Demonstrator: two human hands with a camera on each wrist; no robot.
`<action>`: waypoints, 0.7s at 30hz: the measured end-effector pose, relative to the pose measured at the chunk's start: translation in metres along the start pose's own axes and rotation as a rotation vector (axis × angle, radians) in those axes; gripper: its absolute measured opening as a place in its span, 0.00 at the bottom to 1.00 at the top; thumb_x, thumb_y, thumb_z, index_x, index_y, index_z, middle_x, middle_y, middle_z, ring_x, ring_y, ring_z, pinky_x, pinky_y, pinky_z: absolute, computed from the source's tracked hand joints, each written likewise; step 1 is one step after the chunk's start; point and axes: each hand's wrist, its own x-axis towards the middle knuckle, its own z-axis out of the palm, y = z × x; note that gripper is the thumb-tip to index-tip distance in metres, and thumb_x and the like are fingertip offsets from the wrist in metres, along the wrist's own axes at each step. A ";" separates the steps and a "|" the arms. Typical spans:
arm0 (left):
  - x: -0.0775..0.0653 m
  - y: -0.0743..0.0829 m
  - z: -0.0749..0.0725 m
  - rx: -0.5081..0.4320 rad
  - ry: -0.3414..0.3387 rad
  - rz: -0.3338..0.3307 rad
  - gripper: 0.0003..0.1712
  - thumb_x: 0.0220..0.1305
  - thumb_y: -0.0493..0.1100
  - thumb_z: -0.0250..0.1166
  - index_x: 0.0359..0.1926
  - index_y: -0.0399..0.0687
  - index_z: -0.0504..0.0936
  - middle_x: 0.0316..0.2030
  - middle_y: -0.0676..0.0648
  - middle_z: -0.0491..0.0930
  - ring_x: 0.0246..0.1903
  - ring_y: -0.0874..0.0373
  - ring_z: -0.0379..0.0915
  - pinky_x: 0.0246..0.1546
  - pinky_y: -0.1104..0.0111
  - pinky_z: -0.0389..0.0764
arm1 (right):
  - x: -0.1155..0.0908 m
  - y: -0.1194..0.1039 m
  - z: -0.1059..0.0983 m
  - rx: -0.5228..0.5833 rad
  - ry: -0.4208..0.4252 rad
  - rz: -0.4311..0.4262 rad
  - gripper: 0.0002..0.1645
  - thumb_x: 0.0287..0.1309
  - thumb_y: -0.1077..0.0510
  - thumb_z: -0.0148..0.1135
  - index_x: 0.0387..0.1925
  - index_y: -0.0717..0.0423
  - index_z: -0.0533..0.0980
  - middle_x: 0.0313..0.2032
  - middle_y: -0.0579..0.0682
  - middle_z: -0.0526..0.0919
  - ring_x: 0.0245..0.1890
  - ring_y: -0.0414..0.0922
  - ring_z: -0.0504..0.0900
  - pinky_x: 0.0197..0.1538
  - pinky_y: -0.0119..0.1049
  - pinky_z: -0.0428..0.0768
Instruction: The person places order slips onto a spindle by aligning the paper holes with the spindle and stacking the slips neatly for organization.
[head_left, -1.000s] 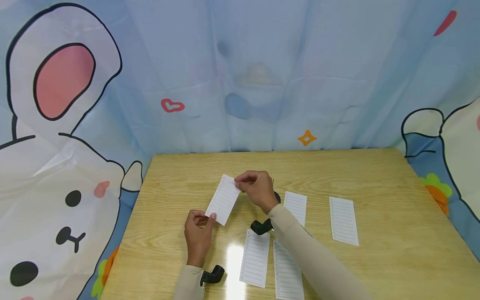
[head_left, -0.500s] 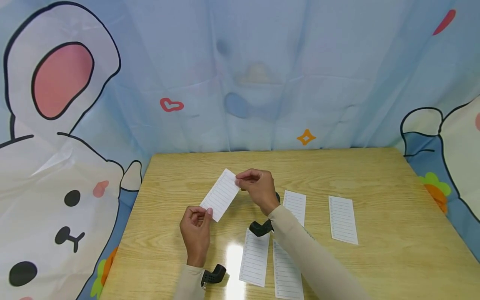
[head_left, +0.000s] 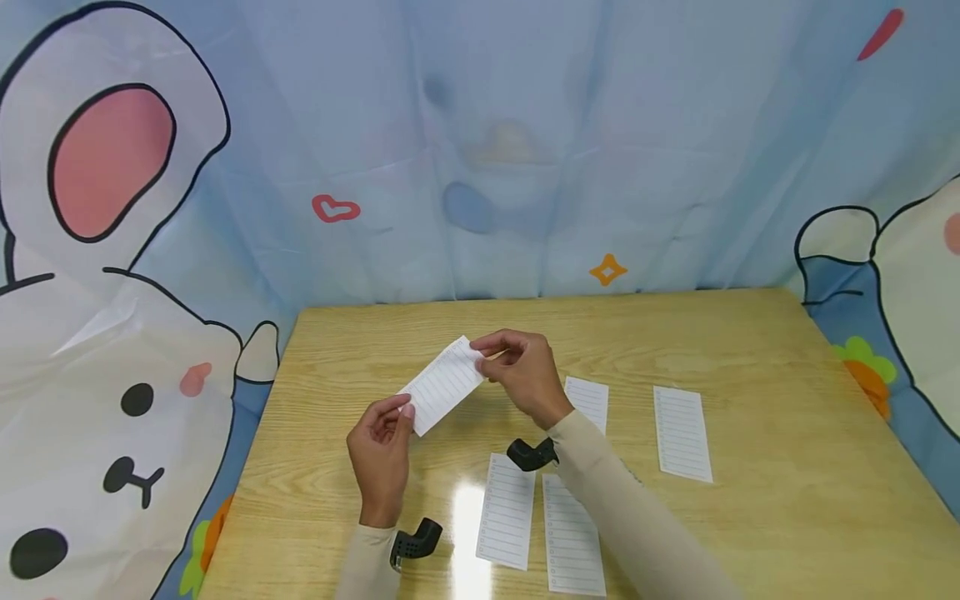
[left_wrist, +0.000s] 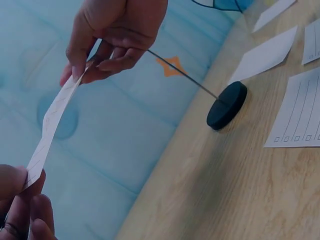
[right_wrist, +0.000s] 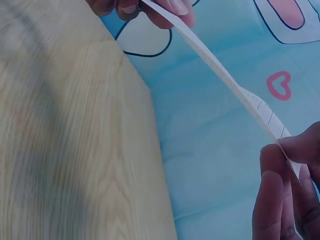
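Observation:
A white lined card point(head_left: 444, 385) with a column of small checkboxes is held slanted above the table, slightly bowed in the right wrist view. My left hand point(head_left: 381, 454) pinches its lower left end between thumb and fingers. At the upper right end my right hand point(head_left: 523, 373) pinches it the same way. Beyond the hands, in the left wrist view, stands a round black base point(left_wrist: 227, 106) with a thin metal rod point(left_wrist: 182, 72). The rod slants up and passes behind my right hand; its top is hidden there.
Several similar cards lie on the wooden table point(head_left: 360, 350): one near the front point(head_left: 506, 512), another card point(head_left: 573, 537) partly under the right sleeve, a card point(head_left: 587, 400) behind it and a card point(head_left: 682, 433) farther right. A printed blue curtain point(head_left: 517, 225) hangs behind.
The card has turned clockwise, from steep to more level. My left hand has moved up and left with its end; my right hand has shifted slightly right.

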 end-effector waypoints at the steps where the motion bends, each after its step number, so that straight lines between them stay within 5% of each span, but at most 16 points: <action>1: 0.001 0.001 0.000 -0.001 -0.013 -0.001 0.09 0.71 0.36 0.70 0.49 0.36 0.88 0.39 0.35 0.84 0.33 0.60 0.81 0.36 0.74 0.83 | 0.000 -0.001 -0.002 0.007 -0.003 -0.006 0.12 0.62 0.68 0.72 0.47 0.55 0.89 0.43 0.58 0.86 0.35 0.61 0.86 0.41 0.46 0.88; 8: 0.004 0.007 0.005 -0.008 -0.069 0.019 0.09 0.72 0.35 0.69 0.49 0.37 0.88 0.37 0.38 0.83 0.33 0.60 0.80 0.36 0.75 0.82 | -0.005 -0.006 -0.013 0.005 -0.029 -0.008 0.11 0.65 0.67 0.70 0.47 0.57 0.89 0.52 0.56 0.88 0.32 0.57 0.85 0.40 0.40 0.87; 21: 0.014 0.018 0.011 0.081 -0.183 0.027 0.07 0.71 0.34 0.70 0.47 0.43 0.90 0.36 0.40 0.84 0.32 0.58 0.76 0.33 0.74 0.76 | -0.008 -0.012 -0.028 0.039 0.027 -0.022 0.09 0.65 0.61 0.74 0.45 0.60 0.88 0.48 0.59 0.88 0.37 0.42 0.87 0.42 0.32 0.85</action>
